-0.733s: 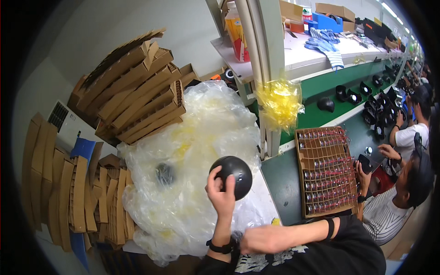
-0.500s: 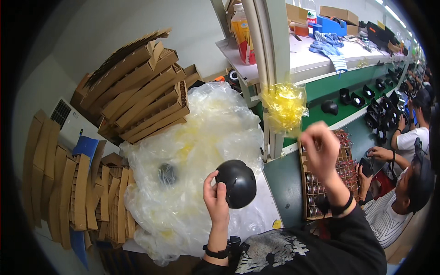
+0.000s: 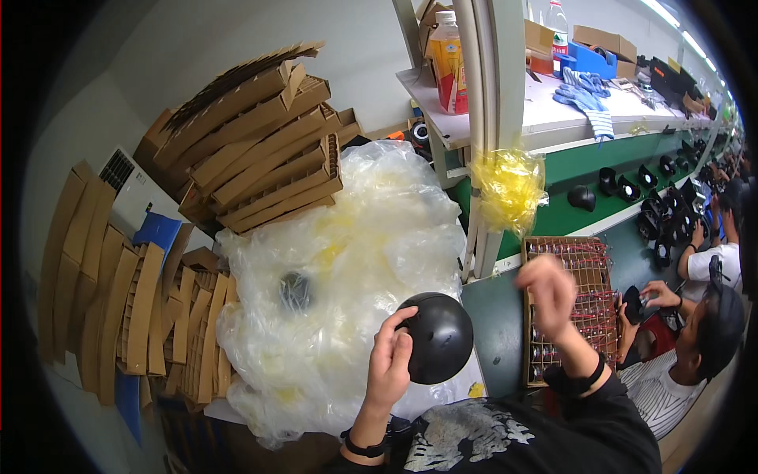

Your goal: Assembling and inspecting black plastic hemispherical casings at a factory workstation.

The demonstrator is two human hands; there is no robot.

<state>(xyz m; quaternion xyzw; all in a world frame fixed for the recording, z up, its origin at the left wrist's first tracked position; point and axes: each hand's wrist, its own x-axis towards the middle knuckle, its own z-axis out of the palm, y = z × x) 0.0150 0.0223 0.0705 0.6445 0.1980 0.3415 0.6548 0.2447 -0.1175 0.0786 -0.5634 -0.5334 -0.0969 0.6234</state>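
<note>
Fingers of the left hand [image 3: 388, 365] curl round the near left edge of a black dome-shaped shell [image 3: 437, 337], thumb and fingertips pressed on its smooth rounded surface, so the hand is clamped on it and holds it up in the air. Fingers of the right hand [image 3: 549, 291] are blurred; they look loosely bent with nothing between them, but whether they are together or apart cannot be told for sure. That hand is raised to the right of the shell, well apart from it, a dark band at its wrist.

The shell sits just in front of a big heap of clear plastic bags [image 3: 347, 268], overlapping the heap's lower right part. Inside the heap, up and left of the shell, a dark round object [image 3: 295, 291] shows dimly through the film. Behind the heap, stacks of flat cardboard pieces [image 3: 260, 150] lean against the wall, and more cardboard strips [image 3: 134, 316] stand to the heap's left.

Right of the shell, beneath the raised hand, lies a cardboard tray [image 3: 588, 268] filled with rows of small wired parts, resting on a green workbench [image 3: 505, 324]. A knot of yellow plastic film [image 3: 509, 188] hangs on a white post above and right of the shell. Farther right, another person [image 3: 695, 347] sits at the bench handling a small black part, with more black shells [image 3: 632, 186] lined along the bench behind.
</note>
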